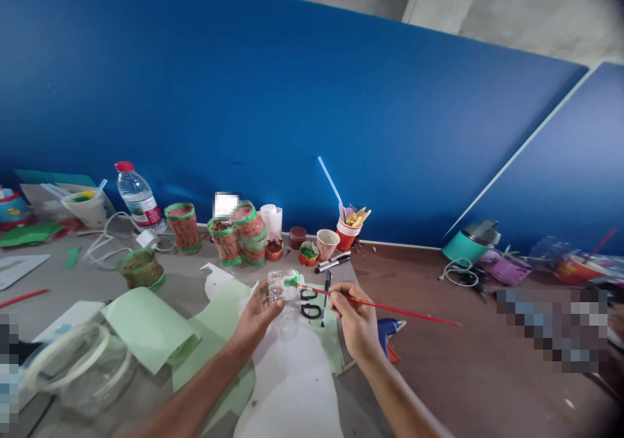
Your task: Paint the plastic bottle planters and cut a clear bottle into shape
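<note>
A clear plastic cup-like piece (280, 286), perhaps a cut bottle part, is gripped from its left side by my left hand (260, 308). Green paint marks its upper right edge. My right hand (355, 318) is closed around a thin red paintbrush (390, 307), whose green bristles touch the clear piece. Below both hands lies white paper (292, 386) over light green paper (214, 334). Just right of the clear piece are black ring shapes (311, 303). Beyond the hands, a small orange-rimmed cup (308, 253) contains green paint.
Several brown containers with green rims (184, 229) stand along the blue partition (292, 113). A water bottle (139, 197) is at back left. A red-and-white cup (348, 235) holds sticks. A blue glue gun (389, 329) lies right of my right hand. A clear plastic tub (92, 379) sits front left.
</note>
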`<action>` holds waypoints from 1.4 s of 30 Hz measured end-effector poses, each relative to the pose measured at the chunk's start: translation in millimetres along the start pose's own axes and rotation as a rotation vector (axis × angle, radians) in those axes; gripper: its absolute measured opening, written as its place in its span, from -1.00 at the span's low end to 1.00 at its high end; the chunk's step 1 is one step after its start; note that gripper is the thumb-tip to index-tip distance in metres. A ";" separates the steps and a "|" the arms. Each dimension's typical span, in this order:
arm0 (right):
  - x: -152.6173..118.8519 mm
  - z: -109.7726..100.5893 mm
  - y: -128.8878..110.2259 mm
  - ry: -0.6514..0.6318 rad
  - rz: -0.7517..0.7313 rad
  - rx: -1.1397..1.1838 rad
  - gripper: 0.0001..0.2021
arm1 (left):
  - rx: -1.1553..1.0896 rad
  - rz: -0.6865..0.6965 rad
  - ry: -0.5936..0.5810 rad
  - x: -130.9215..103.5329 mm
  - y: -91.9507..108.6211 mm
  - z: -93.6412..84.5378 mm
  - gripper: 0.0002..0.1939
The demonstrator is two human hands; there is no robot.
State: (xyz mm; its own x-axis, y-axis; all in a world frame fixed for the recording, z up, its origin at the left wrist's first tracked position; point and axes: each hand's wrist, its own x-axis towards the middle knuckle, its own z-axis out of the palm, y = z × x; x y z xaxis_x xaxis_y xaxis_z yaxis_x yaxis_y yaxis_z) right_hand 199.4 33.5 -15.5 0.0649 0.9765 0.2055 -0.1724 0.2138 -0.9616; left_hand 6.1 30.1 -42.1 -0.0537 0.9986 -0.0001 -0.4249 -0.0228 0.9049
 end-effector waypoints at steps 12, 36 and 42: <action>-1.5 4.9 -1.0 -0.059 0.030 0.118 -0.82 | 0.009 0.009 -0.020 2.7 -12.4 -6.9 -0.37; -6.9 1.7 -6.1 -0.078 -0.264 -0.272 -0.87 | 0.487 0.187 0.134 3.5 -19.3 -14.6 -0.26; -11.0 2.0 -9.1 -0.135 -0.346 -0.290 -0.87 | 0.609 0.251 0.237 2.3 -16.4 -11.9 -0.28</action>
State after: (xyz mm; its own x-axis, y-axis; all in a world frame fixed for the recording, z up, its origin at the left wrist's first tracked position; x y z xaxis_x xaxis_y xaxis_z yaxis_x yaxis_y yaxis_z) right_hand 198.3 20.9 -8.6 -0.0618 0.8482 0.5261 0.1201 0.5296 -0.8397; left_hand 2.1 32.2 -62.0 -0.3094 0.9274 0.2103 0.2048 -0.1510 0.9671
